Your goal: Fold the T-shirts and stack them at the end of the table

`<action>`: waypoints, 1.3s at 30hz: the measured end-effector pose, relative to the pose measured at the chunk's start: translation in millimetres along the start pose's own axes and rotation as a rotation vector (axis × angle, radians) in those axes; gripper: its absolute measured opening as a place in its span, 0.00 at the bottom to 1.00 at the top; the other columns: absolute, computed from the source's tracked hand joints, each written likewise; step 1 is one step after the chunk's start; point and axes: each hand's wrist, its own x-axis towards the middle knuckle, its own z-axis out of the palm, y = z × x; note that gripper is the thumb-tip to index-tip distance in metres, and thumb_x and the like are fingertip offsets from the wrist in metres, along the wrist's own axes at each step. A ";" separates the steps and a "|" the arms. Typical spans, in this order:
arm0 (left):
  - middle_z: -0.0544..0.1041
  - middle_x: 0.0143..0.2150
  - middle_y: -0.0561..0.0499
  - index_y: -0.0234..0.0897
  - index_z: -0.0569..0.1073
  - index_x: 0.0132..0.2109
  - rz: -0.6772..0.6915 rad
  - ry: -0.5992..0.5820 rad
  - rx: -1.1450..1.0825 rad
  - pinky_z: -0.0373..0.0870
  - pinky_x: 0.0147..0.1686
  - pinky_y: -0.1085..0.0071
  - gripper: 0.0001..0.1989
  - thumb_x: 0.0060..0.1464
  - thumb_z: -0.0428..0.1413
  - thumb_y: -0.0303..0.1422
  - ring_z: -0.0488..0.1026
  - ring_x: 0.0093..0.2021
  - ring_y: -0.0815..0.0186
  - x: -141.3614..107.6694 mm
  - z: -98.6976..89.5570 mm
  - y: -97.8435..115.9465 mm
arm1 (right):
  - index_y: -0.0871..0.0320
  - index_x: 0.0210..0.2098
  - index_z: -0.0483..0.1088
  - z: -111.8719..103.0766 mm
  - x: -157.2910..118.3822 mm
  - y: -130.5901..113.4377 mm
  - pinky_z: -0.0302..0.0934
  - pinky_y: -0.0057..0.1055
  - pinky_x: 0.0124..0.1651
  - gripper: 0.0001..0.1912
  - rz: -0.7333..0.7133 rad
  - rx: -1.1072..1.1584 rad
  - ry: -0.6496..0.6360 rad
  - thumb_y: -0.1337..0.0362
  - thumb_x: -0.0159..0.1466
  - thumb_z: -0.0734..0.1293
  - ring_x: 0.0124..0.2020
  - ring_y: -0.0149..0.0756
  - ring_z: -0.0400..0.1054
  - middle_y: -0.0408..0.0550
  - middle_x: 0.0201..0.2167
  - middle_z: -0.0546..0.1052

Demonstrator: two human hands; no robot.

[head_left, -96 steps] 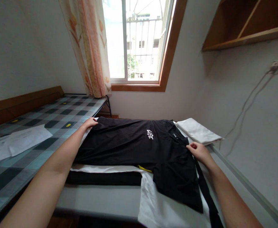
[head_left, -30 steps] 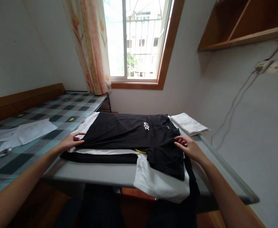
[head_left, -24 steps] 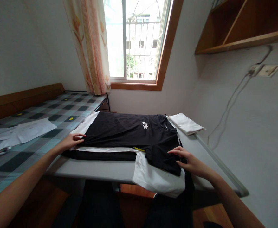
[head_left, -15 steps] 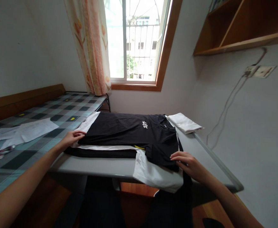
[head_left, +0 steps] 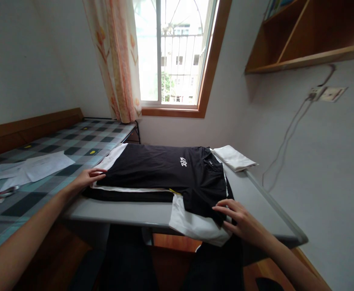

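A black T-shirt [head_left: 152, 165] with white lettering lies spread on a grey table, its collar to the right. Under it lies a white shirt [head_left: 197, 222], whose sleeve hangs over the front edge; a further black garment [head_left: 134, 195] shows lowest. At the left, my left hand [head_left: 86, 180] touches the black T-shirt's hem with outstretched fingers. My right hand [head_left: 237, 216] rests at the near black sleeve, thumb and fingers apart. A bit of yellow [head_left: 175, 192] shows beside that sleeve. Whatever lies beneath the fingertips is hidden.
A folded white cloth [head_left: 234, 157] sits at the table's [head_left: 270, 210] back right. On the left stands a bed with a checked cover [head_left: 52, 141] and papers [head_left: 48, 165]. A wooden shelf [head_left: 292, 62] and a cord [head_left: 285, 137] are on the right wall.
My right hand has shifted slightly down and left along the black sleeve, its fingers spread wider. The sleeve's end hangs a little lower. My left hand has moved slightly left at the hem.
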 end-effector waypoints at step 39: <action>0.80 0.39 0.48 0.40 0.79 0.41 0.690 -0.096 0.742 0.68 0.42 0.67 0.14 0.58 0.48 0.34 0.75 0.38 0.62 -6.2 23.1 -19.5 | 0.56 0.28 0.75 23.9 101.6 130.8 0.60 0.30 0.32 0.15 0.914 -0.066 0.272 0.50 0.54 0.68 0.29 0.40 0.72 0.48 0.22 0.77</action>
